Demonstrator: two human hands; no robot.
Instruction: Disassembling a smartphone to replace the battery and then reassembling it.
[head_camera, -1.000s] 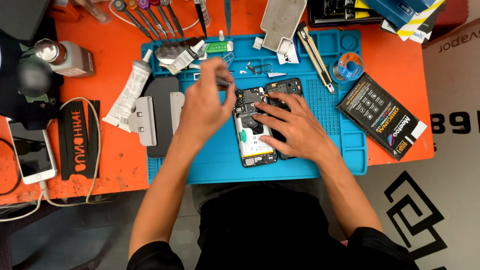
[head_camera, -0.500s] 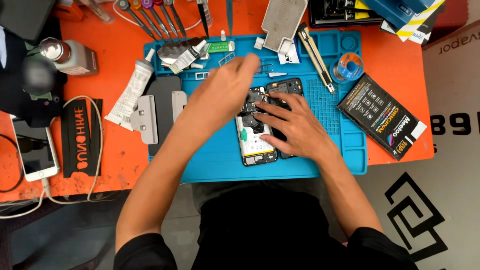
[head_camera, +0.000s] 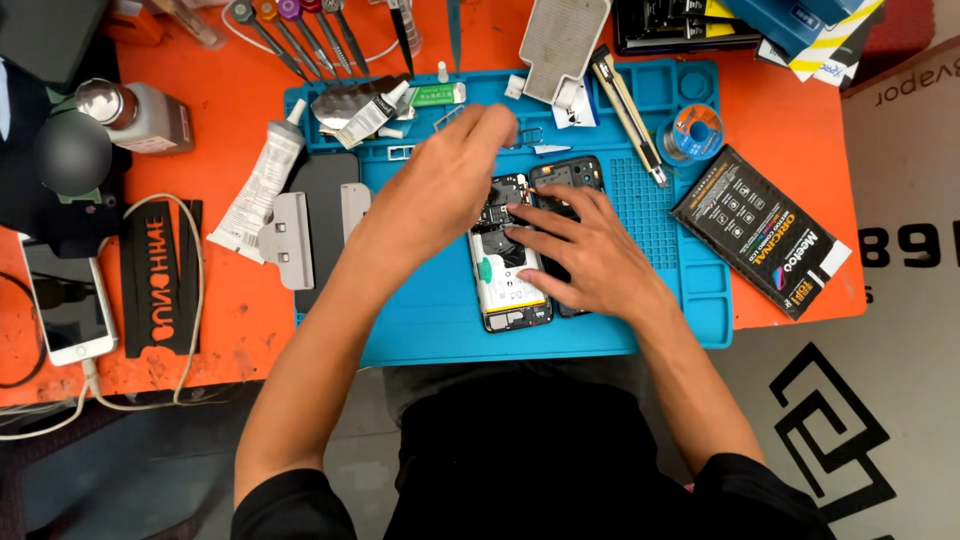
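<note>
Orange bench, blue work mat (head_camera: 430, 330) across it, and the opened phone (head_camera: 508, 270) lies mid-mat, long axis running near to far. My right hand (head_camera: 585, 255) presses flat on it, fingers spread, gripping nothing. My left hand (head_camera: 445, 185) hovers just left of its far end, fingertips pinched; around what, I cannot tell. Far left lies a white glue tube (head_camera: 262, 180); right, a black rectangular packet (head_camera: 762, 232) with coloured corner.

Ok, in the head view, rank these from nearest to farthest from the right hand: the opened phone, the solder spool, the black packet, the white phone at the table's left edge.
1. Opened phone: under the right hand, touching it.
2. Solder spool: up and to the right, on the blue mat.
3. Black packet: right, on the orange table.
4. White phone: far left edge.

The spool and packet are close to call.
</note>
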